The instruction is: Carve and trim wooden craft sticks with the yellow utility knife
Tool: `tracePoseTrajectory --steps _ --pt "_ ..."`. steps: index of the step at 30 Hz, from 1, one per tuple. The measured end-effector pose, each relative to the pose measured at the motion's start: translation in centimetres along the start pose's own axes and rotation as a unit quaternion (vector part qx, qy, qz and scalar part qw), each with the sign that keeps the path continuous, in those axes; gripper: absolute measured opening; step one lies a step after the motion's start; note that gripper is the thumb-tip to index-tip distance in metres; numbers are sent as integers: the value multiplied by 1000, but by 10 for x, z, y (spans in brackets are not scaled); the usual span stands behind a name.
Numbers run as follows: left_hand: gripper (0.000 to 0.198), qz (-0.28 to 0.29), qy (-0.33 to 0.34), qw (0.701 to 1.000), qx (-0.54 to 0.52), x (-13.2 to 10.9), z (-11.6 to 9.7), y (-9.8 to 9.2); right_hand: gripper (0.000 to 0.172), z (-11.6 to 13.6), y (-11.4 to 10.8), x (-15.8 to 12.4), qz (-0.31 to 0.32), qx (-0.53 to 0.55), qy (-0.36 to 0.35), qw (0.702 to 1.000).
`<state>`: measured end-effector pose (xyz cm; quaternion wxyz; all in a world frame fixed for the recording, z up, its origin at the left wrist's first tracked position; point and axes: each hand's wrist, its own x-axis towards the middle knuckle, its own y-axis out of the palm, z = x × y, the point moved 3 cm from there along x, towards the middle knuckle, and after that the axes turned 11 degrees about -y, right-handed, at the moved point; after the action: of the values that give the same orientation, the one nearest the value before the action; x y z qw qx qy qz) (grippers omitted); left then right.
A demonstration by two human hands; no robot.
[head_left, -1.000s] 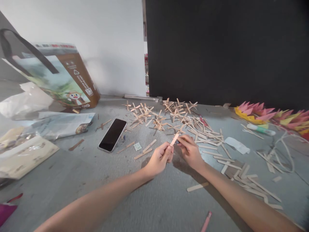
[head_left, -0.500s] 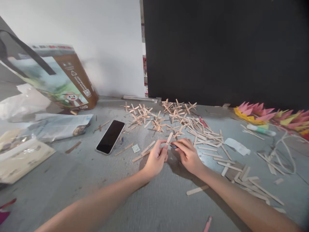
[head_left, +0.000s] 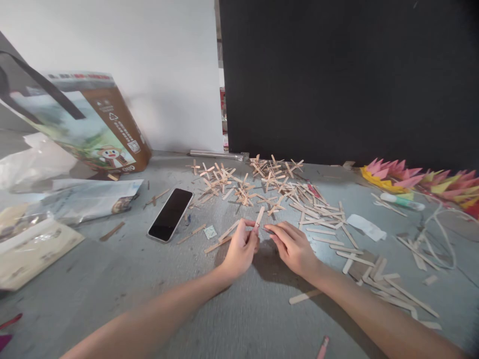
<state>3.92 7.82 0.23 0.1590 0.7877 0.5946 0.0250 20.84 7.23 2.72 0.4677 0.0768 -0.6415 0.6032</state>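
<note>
Pinched between the fingers of my left hand [head_left: 241,247] is a wooden stick [head_left: 260,216], its upper end pointing up and slightly right. Just right of it, my right hand [head_left: 294,245] has its thumb and forefinger closed round something small and dark that I cannot make out. A small gap separates the two hands. Behind them lies a pile of crossed wooden sticks [head_left: 245,194]. Loose flat sticks [head_left: 318,214] spread to the right, and a few more lie beside my left hand.
A black phone [head_left: 171,214] and a small patterned square [head_left: 210,232] lie left of my hands. Farther left are plastic packets [head_left: 93,199] and a printed bag [head_left: 97,124]. At right are a glue tube [head_left: 402,201], white paper [head_left: 366,227], a cable and pink paper petals [head_left: 396,174].
My right hand has drawn slightly away from the stick, widening the gap between my hands. The stick in my left hand now stands slightly more upright.
</note>
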Motion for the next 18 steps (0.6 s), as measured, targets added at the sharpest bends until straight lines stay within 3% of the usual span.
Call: tracePoseTrajectory --steps 18 --pt "40 24 -6 999 48 4 5 -2 36 -13 4 2 -57 107 43 992"
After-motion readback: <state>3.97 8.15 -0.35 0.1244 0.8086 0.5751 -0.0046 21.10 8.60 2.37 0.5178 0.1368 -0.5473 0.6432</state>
